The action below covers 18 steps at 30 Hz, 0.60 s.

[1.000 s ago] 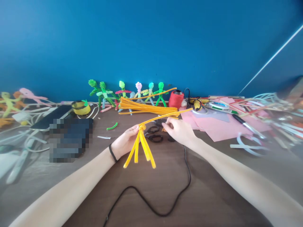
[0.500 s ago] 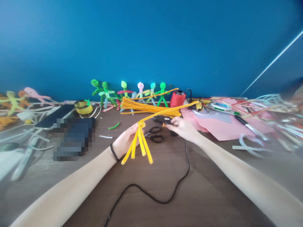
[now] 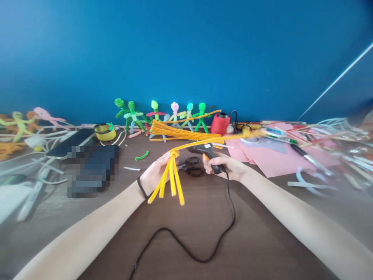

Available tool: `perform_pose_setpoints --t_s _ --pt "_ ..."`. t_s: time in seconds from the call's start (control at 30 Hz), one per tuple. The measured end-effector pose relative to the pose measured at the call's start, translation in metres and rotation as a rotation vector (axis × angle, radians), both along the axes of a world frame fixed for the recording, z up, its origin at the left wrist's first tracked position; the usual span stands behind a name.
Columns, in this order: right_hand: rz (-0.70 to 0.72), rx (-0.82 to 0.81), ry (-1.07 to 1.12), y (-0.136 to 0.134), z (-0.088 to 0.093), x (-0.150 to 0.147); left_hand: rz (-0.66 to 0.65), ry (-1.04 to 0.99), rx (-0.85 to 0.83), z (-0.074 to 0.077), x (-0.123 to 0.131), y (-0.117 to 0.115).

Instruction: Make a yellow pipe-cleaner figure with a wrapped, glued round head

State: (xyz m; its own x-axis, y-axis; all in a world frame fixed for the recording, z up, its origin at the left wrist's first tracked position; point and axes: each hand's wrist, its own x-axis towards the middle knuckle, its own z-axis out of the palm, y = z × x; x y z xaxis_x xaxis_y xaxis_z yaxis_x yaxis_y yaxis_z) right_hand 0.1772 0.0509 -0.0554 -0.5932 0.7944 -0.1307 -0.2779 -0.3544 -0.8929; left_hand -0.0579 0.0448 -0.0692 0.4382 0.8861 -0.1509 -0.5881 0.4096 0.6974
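Note:
My left hand (image 3: 156,170) is closed on a yellow pipe-cleaner figure (image 3: 174,155), a coiled knot with several strands hanging down and one long strand reaching out to the right. My right hand (image 3: 223,165) wraps round the handle of a black glue gun (image 3: 217,167) with an orange trigger, its cord (image 3: 231,217) trailing over the table. Between my hands, partly behind the left one, lie scissors (image 3: 194,166) with black handles. A bundle of orange-yellow pipe cleaners (image 3: 180,132) rests just beyond, behind the long strand.
Several colourful pipe-cleaner dolls (image 3: 175,111) stand along the blue wall, near a red thread spool (image 3: 220,123). Pink sheets (image 3: 274,157), a marker and sticks crowd the right. To the left are a phone (image 3: 72,142), yellow tape (image 3: 105,133), white cables and a dark pixelated object (image 3: 94,171).
My right hand has taken hold of the glue gun by its handle, lifting or tilting it slightly. My left hand still holds the yellow figure in nearly the same place.

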Motion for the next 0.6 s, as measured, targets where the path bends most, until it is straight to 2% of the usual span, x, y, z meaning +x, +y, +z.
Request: perform_pose_setpoints --t_s 0.23,0.6 --pt "0.103 0.051 0.024 0.0013 -0.0061 0.0015 -0.022 -0.017 0.034 0.0012 0.0024 -0.0027" --pt "0.192 0.182 -0.122 -0.0019 -0.0046 0.0023 -0.068 0.067 0.084 0.0054 0.0081 -0.0066"
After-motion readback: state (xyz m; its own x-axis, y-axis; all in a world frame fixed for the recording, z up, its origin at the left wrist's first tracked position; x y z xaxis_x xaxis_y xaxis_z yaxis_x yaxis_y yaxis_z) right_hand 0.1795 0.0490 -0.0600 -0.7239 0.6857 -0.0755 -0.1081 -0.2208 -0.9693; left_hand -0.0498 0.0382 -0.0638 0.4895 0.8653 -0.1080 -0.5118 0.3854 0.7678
